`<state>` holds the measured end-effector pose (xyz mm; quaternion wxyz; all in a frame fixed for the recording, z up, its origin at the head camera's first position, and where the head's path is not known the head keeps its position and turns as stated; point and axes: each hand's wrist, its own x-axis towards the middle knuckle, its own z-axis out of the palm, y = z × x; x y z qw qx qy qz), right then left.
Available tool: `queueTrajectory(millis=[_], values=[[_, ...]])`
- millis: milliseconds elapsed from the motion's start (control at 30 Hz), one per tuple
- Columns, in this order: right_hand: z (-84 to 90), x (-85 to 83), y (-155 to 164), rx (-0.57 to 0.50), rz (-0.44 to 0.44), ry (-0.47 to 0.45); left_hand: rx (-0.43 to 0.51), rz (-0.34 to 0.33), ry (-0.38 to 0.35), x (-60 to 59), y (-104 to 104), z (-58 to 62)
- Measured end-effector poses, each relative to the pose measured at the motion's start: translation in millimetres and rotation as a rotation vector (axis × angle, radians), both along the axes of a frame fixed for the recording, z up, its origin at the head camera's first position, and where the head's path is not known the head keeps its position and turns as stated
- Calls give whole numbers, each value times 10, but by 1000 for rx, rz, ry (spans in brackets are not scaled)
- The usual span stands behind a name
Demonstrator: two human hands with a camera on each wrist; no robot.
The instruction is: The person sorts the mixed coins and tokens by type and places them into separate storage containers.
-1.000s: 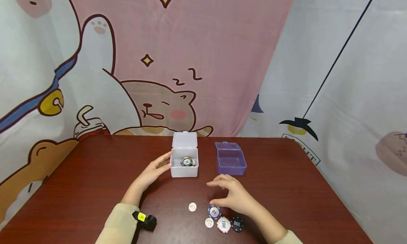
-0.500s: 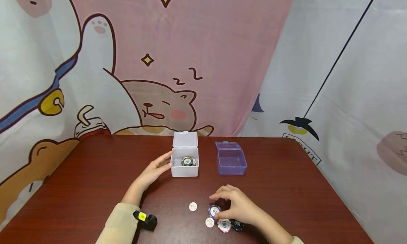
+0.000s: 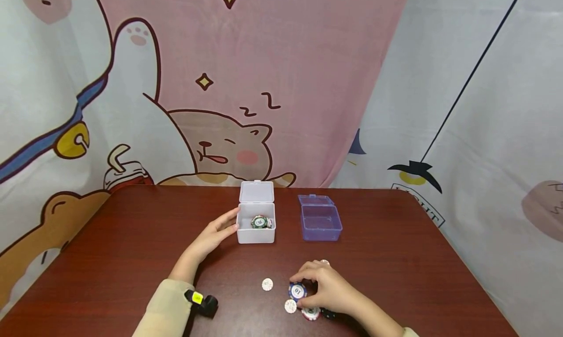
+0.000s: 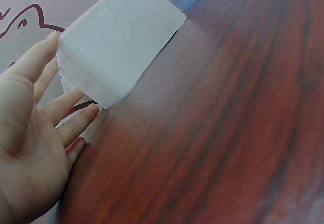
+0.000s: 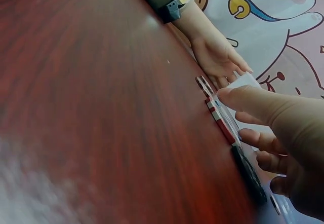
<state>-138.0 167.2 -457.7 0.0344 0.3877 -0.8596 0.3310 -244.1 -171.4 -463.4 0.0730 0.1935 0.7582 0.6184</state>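
My left hand [image 3: 214, 235] rests its extended fingertips against the left side of an open white plastic box [image 3: 256, 236]. A green-edged poker chip [image 3: 259, 221] lies inside, with another chip partly showing beside it. My right hand [image 3: 327, 285] is low over the table, index finger and thumb curled round opposite edges of a blue poker chip [image 3: 297, 291] marked 10. Close by the thumb lie a small white chip [image 3: 290, 306] and a red-and-white chip [image 3: 311, 313]. A black chip [image 5: 248, 176] is partly hidden under the hand in the head view.
An open, see-through blue-purple box [image 3: 321, 233] stands right of the white one. One small white chip [image 3: 267, 284] lies on the table left of the blue chip; another [image 3: 325, 262] peeks out behind my right hand. A patterned cloth [image 3: 334, 83] hangs behind the table [image 3: 154, 220].
My right hand has come down and toward me onto the blue chip, its thumb now at the near edge. The white chip behind it has come into view. My left hand stays at the box.
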Motion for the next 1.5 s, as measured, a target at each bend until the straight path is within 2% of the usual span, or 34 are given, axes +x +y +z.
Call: queueTrajectory(millis=[300, 600, 933, 1233, 1500], values=[[-15, 11, -25, 2, -43, -70, 10, -5, 7, -9, 14, -5], [-24, 11, -57, -42, -56, -129, -3, 9, -1, 11, 0, 8], [-58, 4, -60, -93, -41, -100, 10, 3, 7, 9, 13, -4], [-39, -36, -67, -118, -71, -106, -2, 23, -11, 6, 0, 2], [10, -89, -148, -128, -112, -88, -14, 13, -1, 11, 0, 6]])
